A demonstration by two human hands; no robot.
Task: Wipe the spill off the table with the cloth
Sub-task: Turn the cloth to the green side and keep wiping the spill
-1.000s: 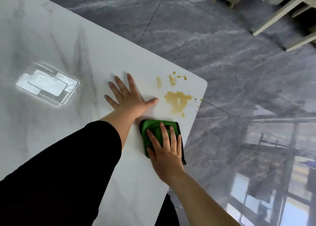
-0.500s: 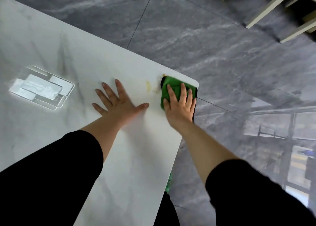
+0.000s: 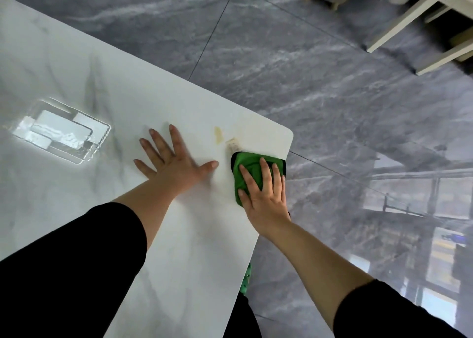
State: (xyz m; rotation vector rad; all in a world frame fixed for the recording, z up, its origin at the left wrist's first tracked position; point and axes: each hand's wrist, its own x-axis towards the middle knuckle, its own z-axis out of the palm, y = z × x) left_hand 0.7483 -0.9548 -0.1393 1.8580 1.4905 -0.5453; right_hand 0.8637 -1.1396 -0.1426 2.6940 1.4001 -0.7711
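Observation:
A folded green cloth (image 3: 245, 167) lies flat near the right corner of the white marble table (image 3: 194, 248). My right hand (image 3: 263, 191) presses down on it with fingers spread. Just beyond the cloth a pale yellowish smear (image 3: 233, 144) and a small yellow spill streak (image 3: 218, 134) remain on the tabletop. My left hand (image 3: 174, 162) rests flat and open on the table to the left of the cloth, holding nothing.
A bright window reflection (image 3: 61, 130) glares on the table's left part. The table's corner edge (image 3: 290, 138) is right beside the cloth, with grey tiled floor (image 3: 307, 68) beyond. White furniture legs (image 3: 399, 27) stand at the top right.
My right hand pushed the cloth forward over the large yellow spill to the corner, then drew it back toward me. Most of the spill is gone; my left hand stayed flat.

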